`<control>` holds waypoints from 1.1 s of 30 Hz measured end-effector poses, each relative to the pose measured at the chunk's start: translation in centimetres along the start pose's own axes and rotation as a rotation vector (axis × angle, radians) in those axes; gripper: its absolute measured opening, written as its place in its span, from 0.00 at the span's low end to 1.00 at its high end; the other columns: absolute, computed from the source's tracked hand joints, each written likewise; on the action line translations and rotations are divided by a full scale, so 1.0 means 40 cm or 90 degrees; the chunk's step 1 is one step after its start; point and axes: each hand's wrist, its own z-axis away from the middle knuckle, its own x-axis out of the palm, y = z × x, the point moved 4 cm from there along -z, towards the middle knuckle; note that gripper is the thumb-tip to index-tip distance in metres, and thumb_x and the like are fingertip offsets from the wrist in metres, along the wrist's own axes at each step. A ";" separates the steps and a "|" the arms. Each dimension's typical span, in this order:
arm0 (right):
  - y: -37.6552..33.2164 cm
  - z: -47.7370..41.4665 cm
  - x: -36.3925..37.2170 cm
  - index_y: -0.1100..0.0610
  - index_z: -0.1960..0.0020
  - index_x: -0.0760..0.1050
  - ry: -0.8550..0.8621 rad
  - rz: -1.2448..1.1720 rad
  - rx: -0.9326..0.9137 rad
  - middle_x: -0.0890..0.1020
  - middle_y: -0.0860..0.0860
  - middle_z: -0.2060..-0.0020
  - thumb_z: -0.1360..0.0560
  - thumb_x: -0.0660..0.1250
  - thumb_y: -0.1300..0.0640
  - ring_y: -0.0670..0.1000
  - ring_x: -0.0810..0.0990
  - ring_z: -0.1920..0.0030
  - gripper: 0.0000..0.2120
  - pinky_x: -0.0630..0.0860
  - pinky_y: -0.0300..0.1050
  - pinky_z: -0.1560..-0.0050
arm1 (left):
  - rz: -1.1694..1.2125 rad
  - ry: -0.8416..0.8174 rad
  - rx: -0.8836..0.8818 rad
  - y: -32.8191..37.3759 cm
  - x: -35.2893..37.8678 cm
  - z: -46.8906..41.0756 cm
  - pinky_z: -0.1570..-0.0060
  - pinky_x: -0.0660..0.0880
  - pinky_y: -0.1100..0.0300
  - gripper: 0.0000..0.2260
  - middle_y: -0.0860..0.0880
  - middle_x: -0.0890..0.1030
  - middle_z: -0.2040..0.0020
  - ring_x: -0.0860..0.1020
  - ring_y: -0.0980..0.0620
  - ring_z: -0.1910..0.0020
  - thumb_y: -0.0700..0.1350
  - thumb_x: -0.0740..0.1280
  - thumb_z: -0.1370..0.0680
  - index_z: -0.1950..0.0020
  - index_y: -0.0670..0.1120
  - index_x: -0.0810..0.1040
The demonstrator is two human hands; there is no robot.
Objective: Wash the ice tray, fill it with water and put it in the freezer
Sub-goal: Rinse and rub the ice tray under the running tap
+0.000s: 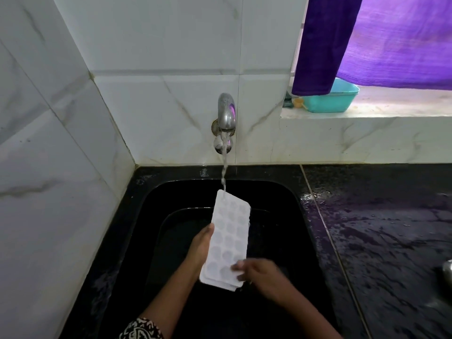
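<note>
A white ice tray with several round cups is held tilted over the black sink, its far end up under the stream. Water runs from the metal tap onto the tray's top corner. My left hand grips the tray along its left edge, thumb on the front, fingers hidden behind. My right hand is blurred at the tray's lower right corner, fingertips touching its face.
Wet black granite counter lies right of the sink, with a metal object at the frame's right edge. A teal tub sits on the window ledge under a purple cloth. White tiled walls stand left and behind.
</note>
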 end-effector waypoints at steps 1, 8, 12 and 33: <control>0.009 -0.007 -0.044 0.48 0.51 0.80 0.110 -0.025 0.012 0.83 0.48 0.50 0.21 0.62 0.56 0.41 0.81 0.52 0.08 0.76 0.44 0.42 | -0.014 -0.007 0.031 0.005 0.002 0.007 0.58 0.78 0.60 0.12 0.48 0.83 0.49 0.82 0.52 0.52 0.49 0.61 0.18 0.41 0.45 0.78; -0.044 -0.115 -0.191 0.52 0.31 0.65 0.206 -0.307 0.158 0.71 0.50 0.37 0.21 0.58 0.42 0.55 0.76 0.42 0.23 0.74 0.55 0.45 | -0.216 -0.095 0.272 0.035 0.020 0.034 0.39 0.68 0.71 0.18 0.62 0.72 0.33 0.70 0.66 0.34 0.51 0.64 0.20 0.31 0.60 0.67; -0.104 -0.175 -0.207 0.54 0.34 0.68 0.134 -0.419 0.196 0.74 0.55 0.38 0.27 0.59 0.33 0.60 0.78 0.44 0.31 0.78 0.56 0.53 | -0.291 -0.125 0.353 0.022 0.024 0.024 0.34 0.68 0.62 0.22 0.56 0.74 0.32 0.72 0.58 0.33 0.51 0.67 0.24 0.30 0.59 0.69; -0.016 -0.120 -0.258 0.56 0.43 0.71 0.310 -0.321 0.064 0.78 0.59 0.48 0.28 0.60 0.68 0.62 0.78 0.49 0.16 0.77 0.57 0.51 | 0.050 -0.002 -0.156 -0.034 -0.007 -0.109 0.55 0.76 0.53 0.18 0.47 0.82 0.48 0.79 0.48 0.49 0.60 0.57 0.19 0.44 0.49 0.78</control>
